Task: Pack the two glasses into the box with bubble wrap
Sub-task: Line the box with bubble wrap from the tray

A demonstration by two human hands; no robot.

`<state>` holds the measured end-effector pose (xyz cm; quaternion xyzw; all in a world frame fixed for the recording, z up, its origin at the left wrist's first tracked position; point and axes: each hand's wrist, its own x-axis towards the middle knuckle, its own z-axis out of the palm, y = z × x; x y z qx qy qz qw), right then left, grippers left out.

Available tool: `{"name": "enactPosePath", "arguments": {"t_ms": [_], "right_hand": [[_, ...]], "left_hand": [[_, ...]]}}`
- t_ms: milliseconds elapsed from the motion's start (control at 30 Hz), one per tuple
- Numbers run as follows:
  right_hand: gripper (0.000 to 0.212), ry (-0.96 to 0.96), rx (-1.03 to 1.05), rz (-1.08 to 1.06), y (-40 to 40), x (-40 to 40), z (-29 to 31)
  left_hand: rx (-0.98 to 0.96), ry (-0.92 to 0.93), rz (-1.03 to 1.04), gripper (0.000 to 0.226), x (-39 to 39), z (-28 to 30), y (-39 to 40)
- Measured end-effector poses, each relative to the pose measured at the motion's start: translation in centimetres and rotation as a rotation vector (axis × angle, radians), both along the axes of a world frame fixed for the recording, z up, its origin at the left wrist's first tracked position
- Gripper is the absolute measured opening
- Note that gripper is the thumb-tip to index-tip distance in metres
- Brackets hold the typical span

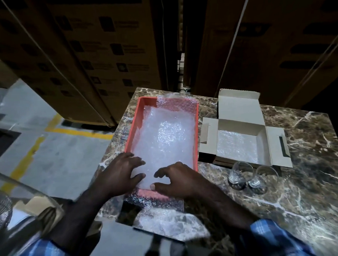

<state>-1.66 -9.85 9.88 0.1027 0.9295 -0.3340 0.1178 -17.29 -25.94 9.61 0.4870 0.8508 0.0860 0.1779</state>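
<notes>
Glasses (252, 177): fragile, slippery; grasp around bowl.
Bubble wrap (163, 140): light, soft.
Left hand (120, 174), right hand (178, 180): fingers spread, pressing wrap.

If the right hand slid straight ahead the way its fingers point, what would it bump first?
The right hand points up and left over the bubble wrap in the orange tray. Going straight on, it would probably meet the left hand first, whose fingers lie just ahead. Depth is hard to judge, though.
</notes>
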Motion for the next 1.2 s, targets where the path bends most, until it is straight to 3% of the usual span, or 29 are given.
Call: {"name": "enactPosePath", "arguments": {"t_ms": [133, 367, 567, 733, 800, 900, 1000, 1033, 1133, 1200], "right_hand": [[0.045, -0.022, 0.022, -0.053, 0.0, 0.3, 0.1], [0.038, -0.015, 0.060, -0.113, -0.1, 0.2, -0.2], [0.046, -0.052, 0.038, -0.126, 0.0, 0.3, 0.6], [0.068, -0.113, -0.272, -0.027, -0.6, 1.4, 2.9], [0.069, -0.113, -0.205, 0.042, -1.3, 1.8, 2.9], [0.044, 0.022, -0.048, 0.075, -1.8, 2.2, 2.0], [0.015, 0.162, -0.205, -0.106, -1.0, 2.4, 1.4], [0.012, 0.191, -0.286, -0.198, -0.5, 2.4, 1.3], [0.018, 0.240, -0.489, -0.410, 1.1, 2.1, 2.0], [0.022, 0.286, -0.511, -0.447, 2.0, 1.7, 3.0]], "left_hand": [[0.074, -0.024, 0.022, 0.043, -0.6, -0.3, 0.0], [0.195, -0.023, 0.175, 0.045, -1.1, 0.2, 0.9], [0.317, -0.050, 0.165, 0.046, -1.2, 0.0, 1.5], [0.315, -0.054, 0.114, 0.044, -1.4, 0.0, 1.5], [0.309, -0.053, 0.115, 0.043, -1.5, -0.1, 1.4], [0.318, -0.056, 0.118, 0.038, -1.6, -0.1, 1.3], [0.349, -0.085, 0.164, 0.016, -1.1, 1.1, 1.4], [0.358, -0.135, 0.179, 0.017, -0.9, 1.7, 1.5], [0.340, -0.417, 0.161, 0.054, -0.4, 4.2, 1.6], [0.318, -0.472, 0.089, 0.062, 0.0, 5.6, 1.8]]}}
